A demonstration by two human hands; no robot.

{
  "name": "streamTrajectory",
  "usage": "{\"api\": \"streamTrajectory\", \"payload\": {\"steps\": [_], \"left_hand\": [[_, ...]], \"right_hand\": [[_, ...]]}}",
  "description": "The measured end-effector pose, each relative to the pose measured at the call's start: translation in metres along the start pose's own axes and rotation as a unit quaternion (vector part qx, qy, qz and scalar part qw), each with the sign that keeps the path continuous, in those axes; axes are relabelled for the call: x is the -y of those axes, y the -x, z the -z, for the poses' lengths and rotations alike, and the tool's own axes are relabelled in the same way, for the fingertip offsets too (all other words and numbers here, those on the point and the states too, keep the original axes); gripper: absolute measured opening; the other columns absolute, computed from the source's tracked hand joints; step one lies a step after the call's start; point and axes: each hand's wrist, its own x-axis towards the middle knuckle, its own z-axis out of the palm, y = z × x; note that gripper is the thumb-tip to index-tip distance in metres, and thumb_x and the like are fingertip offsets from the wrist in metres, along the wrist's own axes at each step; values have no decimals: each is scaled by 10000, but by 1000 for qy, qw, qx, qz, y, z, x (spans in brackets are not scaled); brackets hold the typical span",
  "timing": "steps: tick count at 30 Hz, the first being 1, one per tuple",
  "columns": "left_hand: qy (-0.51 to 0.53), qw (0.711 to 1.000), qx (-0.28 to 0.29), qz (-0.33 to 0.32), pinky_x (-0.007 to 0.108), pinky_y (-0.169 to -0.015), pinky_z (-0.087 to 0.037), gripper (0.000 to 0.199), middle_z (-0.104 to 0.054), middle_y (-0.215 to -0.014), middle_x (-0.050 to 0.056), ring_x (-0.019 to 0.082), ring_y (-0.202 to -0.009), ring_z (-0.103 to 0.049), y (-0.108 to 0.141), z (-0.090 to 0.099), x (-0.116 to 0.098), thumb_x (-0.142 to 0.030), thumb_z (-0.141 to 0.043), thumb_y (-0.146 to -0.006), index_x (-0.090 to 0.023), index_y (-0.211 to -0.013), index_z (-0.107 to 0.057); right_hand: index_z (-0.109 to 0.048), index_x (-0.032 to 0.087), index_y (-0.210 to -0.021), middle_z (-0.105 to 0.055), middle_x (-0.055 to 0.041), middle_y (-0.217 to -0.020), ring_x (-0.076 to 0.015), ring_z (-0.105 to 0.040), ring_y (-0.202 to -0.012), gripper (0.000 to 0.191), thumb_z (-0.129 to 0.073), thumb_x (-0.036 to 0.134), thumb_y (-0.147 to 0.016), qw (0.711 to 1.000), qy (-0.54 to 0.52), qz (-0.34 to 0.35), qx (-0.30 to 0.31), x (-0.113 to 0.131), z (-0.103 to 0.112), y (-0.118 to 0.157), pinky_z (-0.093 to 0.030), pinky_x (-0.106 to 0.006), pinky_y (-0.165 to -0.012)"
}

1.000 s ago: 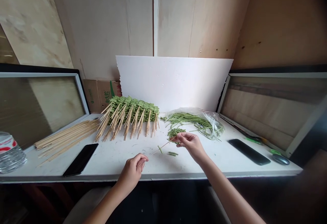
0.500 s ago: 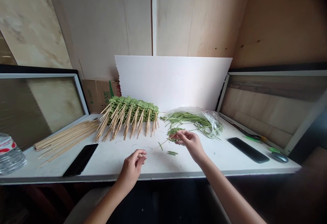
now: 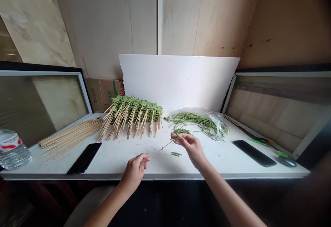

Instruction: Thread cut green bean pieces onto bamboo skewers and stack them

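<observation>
A thin bamboo skewer (image 3: pixel 156 152) slants up between my two hands above the white table. My left hand (image 3: pixel 136 166) is closed on its lower end. The thumb and fingers of my right hand (image 3: pixel 190 146) are pinched at its upper end; whether a bean piece is in them too I cannot tell. A small green bean piece (image 3: pixel 162 148) sits partway along the skewer, seen nearly end-on. Behind my right hand lies a heap of cut green bean pieces (image 3: pixel 181 131), partly covered by the fingers. A few more cut pieces (image 3: pixel 176 154) lie on the table just below it.
Threaded bean skewers (image 3: pixel 137 108) are stacked at the back left, beside loose bare skewers (image 3: pixel 73 134). Long beans (image 3: pixel 193 119) lie in a clear plastic bag (image 3: pixel 219 121). Around them are a phone (image 3: pixel 84 158), a water bottle (image 3: pixel 12 151), a black case (image 3: pixel 254 153) and a mouse (image 3: pixel 287 161).
The bean piece on the skewer has turned from lying crosswise to nearly end-on. My right hand has shifted slightly left, and the whole view has shifted a little.
</observation>
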Motion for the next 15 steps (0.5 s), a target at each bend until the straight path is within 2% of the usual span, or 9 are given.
{"api": "streamTrajectory", "payload": {"steps": [4, 9, 15], "left_hand": [[16, 1000, 10, 10, 239, -607, -451, 293, -543, -615, -24, 130, -557, -544, 0, -1, -4, -150, -380, -942, -185, -880, -664], [26, 999, 19, 36, 235, -583, -429, 302, -537, -597, -25, 127, -539, -529, 0, -3, -12, -255, -414, -1001, -183, -847, -663], [20, 999, 18, 45, 236, -567, -420, 364, -543, -582, -23, 128, -520, -527, 3, -6, -14, -355, -424, -1042, -183, -813, -650]], "right_hand": [[-753, 223, -867, -813, -118, -1055, -351, -671, -1253, 351, -777, 571, -831, 999, 15, 4, 31, -4, -11, 5, -581, -501, -1012], [-743, 226, -838, -813, -114, -1073, -334, -629, -1316, 298, -756, 522, -876, 998, 7, 19, 55, -15, -18, 9, -517, -502, -1094], [-749, 221, -811, -822, -108, -1007, -335, -645, -1297, 312, -789, 529, -844, 997, -10, 13, 77, -29, -26, 14, -472, -487, -1132]]}}
